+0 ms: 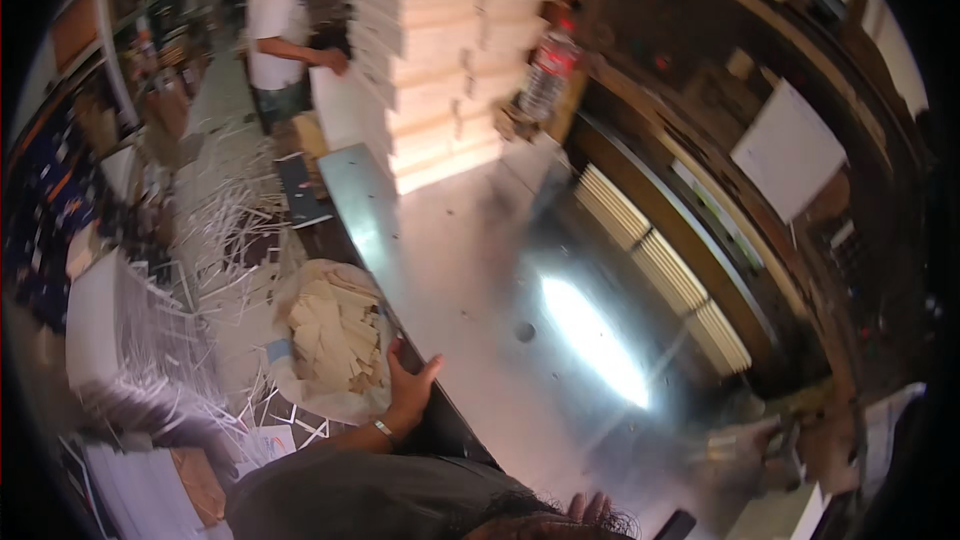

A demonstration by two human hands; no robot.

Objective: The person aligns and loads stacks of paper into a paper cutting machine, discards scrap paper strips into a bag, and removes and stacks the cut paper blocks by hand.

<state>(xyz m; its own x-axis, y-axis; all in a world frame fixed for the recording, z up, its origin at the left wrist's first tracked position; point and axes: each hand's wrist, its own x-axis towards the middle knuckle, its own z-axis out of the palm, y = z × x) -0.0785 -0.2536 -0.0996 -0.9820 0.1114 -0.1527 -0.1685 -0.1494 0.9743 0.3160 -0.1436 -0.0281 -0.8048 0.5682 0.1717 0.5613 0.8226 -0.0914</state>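
My left hand [408, 388], with a bracelet on its wrist, is at the near left edge of a shiny metal table [470, 310]. Its thumb and fingers are apart, and it holds nothing that I can see. At the bottom edge only a few fingertips of my right hand [590, 508] show, stretched out over the tabletop; the rest is hidden. A small dark object [676, 524] lies just right of them. Beside my left hand, below the table edge, hangs an open sack [300, 380] full of cream paper offcuts [335, 325].
Tall stacks of paper blocks [440, 70] stand at the table's far end, with a plastic bottle [550, 70] beside them. A dark machine frame [660, 170] runs along the right. Paper strips [235, 225] litter the left floor. Another person [275, 30] stands far left, one hand on a white stack.
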